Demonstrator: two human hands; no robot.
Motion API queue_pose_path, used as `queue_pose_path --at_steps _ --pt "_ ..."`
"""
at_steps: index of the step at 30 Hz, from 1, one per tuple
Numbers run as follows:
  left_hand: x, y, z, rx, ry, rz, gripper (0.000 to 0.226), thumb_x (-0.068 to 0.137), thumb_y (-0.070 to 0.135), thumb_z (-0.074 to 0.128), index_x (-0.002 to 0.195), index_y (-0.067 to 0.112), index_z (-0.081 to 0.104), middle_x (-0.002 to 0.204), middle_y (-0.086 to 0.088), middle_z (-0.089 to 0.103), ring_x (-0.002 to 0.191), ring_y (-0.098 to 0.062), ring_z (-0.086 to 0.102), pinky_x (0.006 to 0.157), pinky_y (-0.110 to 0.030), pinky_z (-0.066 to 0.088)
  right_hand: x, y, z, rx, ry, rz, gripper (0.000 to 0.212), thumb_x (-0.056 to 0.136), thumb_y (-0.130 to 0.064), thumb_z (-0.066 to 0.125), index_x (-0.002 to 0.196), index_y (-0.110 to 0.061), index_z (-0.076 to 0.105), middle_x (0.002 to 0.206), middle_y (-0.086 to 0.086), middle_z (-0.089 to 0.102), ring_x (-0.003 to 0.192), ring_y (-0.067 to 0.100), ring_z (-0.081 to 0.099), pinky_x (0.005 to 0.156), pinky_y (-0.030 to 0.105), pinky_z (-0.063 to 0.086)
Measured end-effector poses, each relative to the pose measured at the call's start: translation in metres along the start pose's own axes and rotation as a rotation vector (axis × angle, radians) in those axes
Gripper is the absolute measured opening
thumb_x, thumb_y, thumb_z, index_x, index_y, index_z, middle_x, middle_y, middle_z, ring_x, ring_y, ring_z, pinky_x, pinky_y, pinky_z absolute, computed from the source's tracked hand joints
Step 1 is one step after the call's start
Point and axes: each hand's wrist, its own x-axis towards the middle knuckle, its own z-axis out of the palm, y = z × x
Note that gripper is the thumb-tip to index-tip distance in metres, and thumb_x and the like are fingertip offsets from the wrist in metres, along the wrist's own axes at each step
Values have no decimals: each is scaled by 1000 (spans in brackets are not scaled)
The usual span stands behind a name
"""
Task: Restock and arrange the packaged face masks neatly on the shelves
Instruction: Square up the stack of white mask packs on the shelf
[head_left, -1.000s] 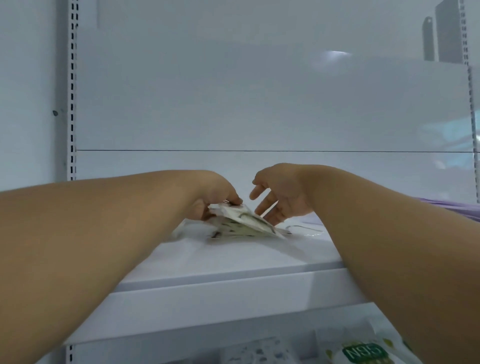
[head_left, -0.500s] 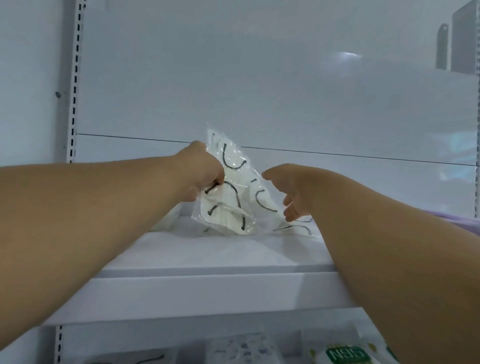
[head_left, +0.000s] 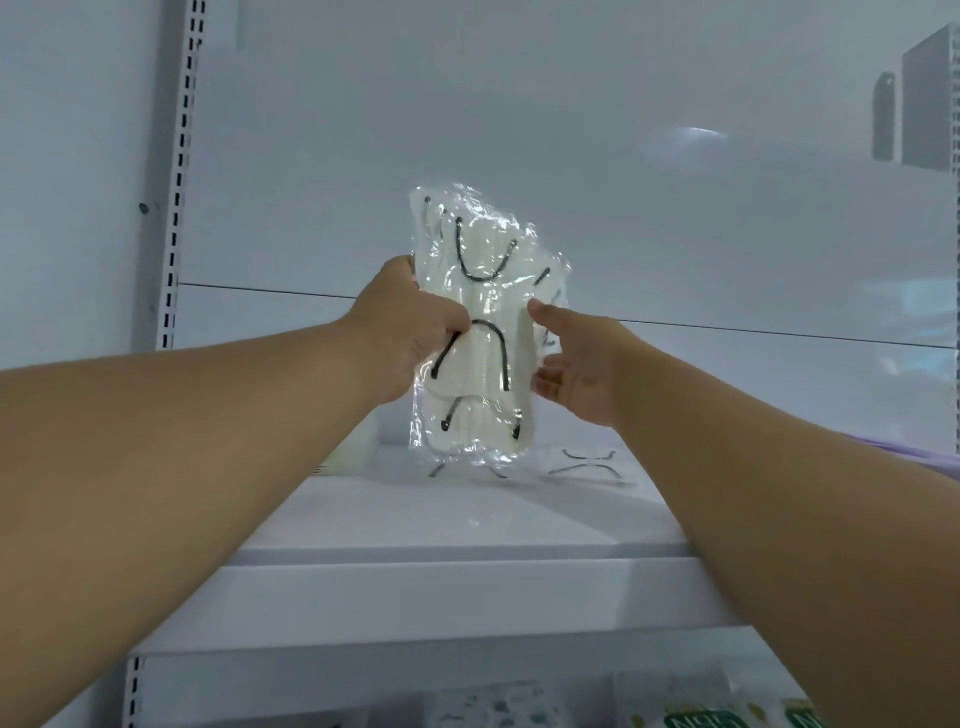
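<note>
One clear pack (head_left: 480, 332) is held upright above the shelf (head_left: 467, 525), its lower edge just off the shelf surface. Inside it: white masks with dark ear loops, stacked flat — the count of masks cannot be told through the film, though several loops show.

The left hand (head_left: 410, 332) grips the pack's left edge at mid-height, fingers curled round it and bunching the plastic. The right hand (head_left: 576, 364) is at the pack's right edge, thumb on the front and fingers behind it; a light hold.

On the shelf, behind and below the held pack, one more flat pack (head_left: 582, 467) lies on its face, to the right, with dark loops visible. A pale item (head_left: 353, 447) stands at the left, mostly hidden by the left forearm; what it is cannot be told.

Below the shelf, on the lower tier, three packs show only their top edges — one speckled (head_left: 498, 706), two with green lettering (head_left: 691, 714).

Count in hand: one pack.
</note>
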Motion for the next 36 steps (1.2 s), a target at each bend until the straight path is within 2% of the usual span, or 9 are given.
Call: queue_pose_path --at_steps 2,6,10,13,17,21,30,33,36 --pt "-4 0 1 -30 -112 -40 72 59 5 84 125 11 56 115 -19 69 98 -35 72 89 -53 58 2 1 1 1 26 -70 49 82 -31 82 116 -4 60 111 10 64 77 23 66 74 34 59" --pt "-3 -1 1 28 -110 -61 74 50 19 87 118 19 55 116 -8 67 104 -30 68 91 -48 57 -2 0 5 11 21 -207 108 52 -43 93 144 -12 43 128 10 63 101 27 71 91 43 58" --pt "2 -2 -4 9 -82 -28 59 69 9 83 120 19 56 116 -8 66 104 -29 67 94 -47 56 -4 -1 2 -62 75 -156 75 61 -58 88 118 -15 62 112 4 68 93 20 68 84 34 57" --pt "0 -3 -4 -16 -109 -5 56 66 12 82 116 17 57 117 -11 68 104 -31 69 92 -51 57 -7 -1 2 -109 43 -127 102 35 -67 88 120 -16 62 112 2 71 102 22 68 96 40 52" --pt "0 -3 -3 -64 -195 -40 59 73 20 86 124 19 56 114 -7 72 100 -27 72 90 -47 59 -11 -4 6 -83 49 -280 133 36 -66 89 150 -24 35 140 1 54 126 28 56 105 50 47" --pt "0 -3 -3 22 -190 -10 97 49 47 92 134 23 51 123 -3 67 108 -25 69 98 -45 54 -10 -2 4 -33 -87 -279 104 65 -54 88 149 -22 34 128 -1 60 116 25 63 97 47 53" --pt "2 -2 4 101 16 58 72 76 35 82 134 18 44 129 1 50 114 -25 54 95 -39 49 -9 -2 3 -149 -227 -200 67 71 -25 77 132 -9 55 118 14 70 102 32 71 95 49 55" --pt "-3 5 -1 -40 5 20 85 54 40 86 130 25 50 128 0 59 114 -26 61 100 -48 50 -16 -1 1 -220 -321 -200 34 87 -6 68 121 -9 65 110 12 74 102 31 72 96 48 54" --pt "-9 12 -6 -118 -35 -16 68 62 33 89 121 23 56 118 -3 68 106 -26 68 95 -48 55 -24 -6 5 -184 -337 -252 35 86 -2 68 121 -7 65 111 14 74 101 32 72 95 50 55"
